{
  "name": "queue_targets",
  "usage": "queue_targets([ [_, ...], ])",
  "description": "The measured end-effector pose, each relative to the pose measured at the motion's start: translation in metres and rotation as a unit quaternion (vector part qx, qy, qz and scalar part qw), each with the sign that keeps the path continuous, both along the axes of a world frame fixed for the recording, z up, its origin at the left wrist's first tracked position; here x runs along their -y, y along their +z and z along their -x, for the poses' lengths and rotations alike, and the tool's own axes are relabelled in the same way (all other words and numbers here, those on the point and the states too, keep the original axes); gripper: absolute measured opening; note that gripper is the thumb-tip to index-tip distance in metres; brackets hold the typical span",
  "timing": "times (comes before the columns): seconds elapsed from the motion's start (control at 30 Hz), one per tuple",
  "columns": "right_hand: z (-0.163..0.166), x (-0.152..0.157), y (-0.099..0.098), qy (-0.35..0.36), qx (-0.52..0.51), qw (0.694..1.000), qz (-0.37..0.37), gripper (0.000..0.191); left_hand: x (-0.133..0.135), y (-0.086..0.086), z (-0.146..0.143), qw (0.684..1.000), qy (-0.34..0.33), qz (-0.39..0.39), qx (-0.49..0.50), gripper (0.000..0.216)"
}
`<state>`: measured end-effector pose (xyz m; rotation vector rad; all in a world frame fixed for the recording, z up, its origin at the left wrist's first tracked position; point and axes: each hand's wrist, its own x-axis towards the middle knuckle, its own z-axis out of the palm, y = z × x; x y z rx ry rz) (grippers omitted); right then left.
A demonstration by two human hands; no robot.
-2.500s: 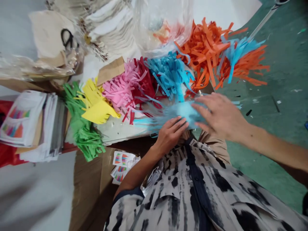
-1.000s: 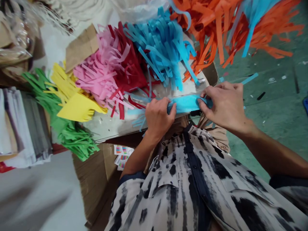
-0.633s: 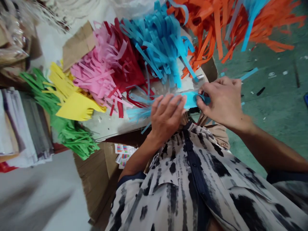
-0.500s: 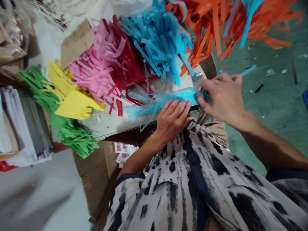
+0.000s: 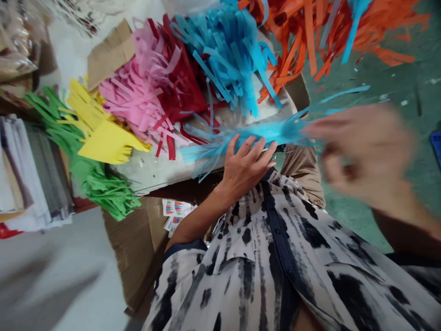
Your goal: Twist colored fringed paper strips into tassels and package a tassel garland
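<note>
A light-blue fringed paper tassel (image 5: 284,132) lies along the front edge of the table, its thin strips fanning out at both ends. My left hand (image 5: 245,161) rests on its near side, fingers stretched out and lying flat on the strips. To the right, my right hand (image 5: 368,151) is smeared by motion, close to the tassel's right-hand strips. Whether its fingers pinch any strip cannot be made out. Behind the tassel sit a larger blue fringe bundle (image 5: 230,59) and a dark red one (image 5: 186,89).
Pink (image 5: 141,87), yellow (image 5: 106,145), green (image 5: 110,191) and orange fringe bundles (image 5: 289,41) spread across the table (image 5: 151,172). A cardboard piece (image 5: 112,53) lies at the back left. Below the table stands a cardboard box (image 5: 132,257). Paper scraps dot the green floor (image 5: 386,119).
My right hand has moved right, away from the tassel's middle. Loose blue strips now spread out at the tassel's right end. My left hand has stayed nearly in place.
</note>
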<state>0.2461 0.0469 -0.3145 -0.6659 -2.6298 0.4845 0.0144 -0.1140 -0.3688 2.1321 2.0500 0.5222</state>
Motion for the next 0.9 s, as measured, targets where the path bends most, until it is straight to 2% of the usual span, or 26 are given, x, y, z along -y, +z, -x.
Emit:
queue_targets([
  [0.03, 0.014, 0.013, -0.011, 0.059, -0.019, 0.998, -0.026, 0.047, 0.000, 0.001, 0.000, 1.000, 0.000, 0.005, 0.006, 0.040],
  [0.07, 0.026, 0.022, -0.023, 0.075, -0.008, 0.996, -0.047, 0.042, -0.001, 0.003, 0.001, 1.000, -0.002, 0.010, 0.012, 0.038],
  [0.13, 0.040, 0.027, -0.042, 0.077, 0.023, 0.995, -0.057, 0.039, 0.001, 0.005, 0.006, 0.999, -0.010, 0.018, 0.026, 0.036],
  [0.2, 0.041, 0.022, -0.054, 0.069, 0.052, 0.995, -0.043, 0.037, 0.007, 0.007, 0.016, 0.999, -0.014, 0.025, 0.036, 0.034],
  [0.33, 0.033, 0.007, -0.059, 0.097, 0.026, 0.995, -0.027, 0.032, 0.034, 0.009, 0.053, 0.999, 0.041, 0.011, 0.021, 0.027],
  [0.4, 0.030, 0.004, -0.061, 0.113, 0.006, 0.993, -0.043, 0.030, 0.049, 0.012, 0.076, 0.998, 0.063, -0.025, -0.002, 0.020],
  [0.5, 0.026, 0.002, -0.067, 0.126, 0.002, 0.989, -0.074, 0.025, 0.061, 0.024, 0.094, 0.985, 0.113, -0.128, -0.041, 0.010],
  [0.6, 0.021, 0.001, -0.071, 0.121, 0.022, 0.991, -0.060, 0.022, 0.054, 0.037, 0.076, 0.960, 0.173, -0.210, -0.070, 0.008],
  [0.63, 0.020, 0.000, -0.072, 0.119, 0.028, 0.991, -0.050, 0.024, 0.047, 0.038, 0.063, 0.964, 0.145, -0.212, -0.069, 0.009],
  [0.67, 0.018, 0.000, -0.072, 0.120, 0.025, 0.991, -0.045, 0.026, 0.039, 0.037, 0.048, 0.975, 0.085, -0.197, -0.052, 0.020],
  [0.73, 0.016, -0.001, -0.071, 0.127, 0.020, 0.991, -0.047, 0.032, 0.023, 0.026, 0.019, 0.996, -0.010, -0.084, -0.007, 0.038],
  [0.77, 0.015, -0.001, -0.070, 0.129, 0.018, 0.990, -0.053, 0.034, 0.016, 0.019, 0.008, 0.999, -0.034, -0.036, 0.019, 0.041],
  [0.83, 0.013, -0.004, -0.069, 0.125, 0.017, 0.990, -0.062, 0.034, 0.007, 0.005, -0.004, 0.998, -0.034, 0.007, 0.053, 0.040],
  [0.9, 0.012, -0.009, -0.067, 0.119, 0.017, 0.991, -0.055, 0.029, 0.005, -0.004, -0.003, 0.998, -0.001, 0.015, 0.068, 0.036],
])
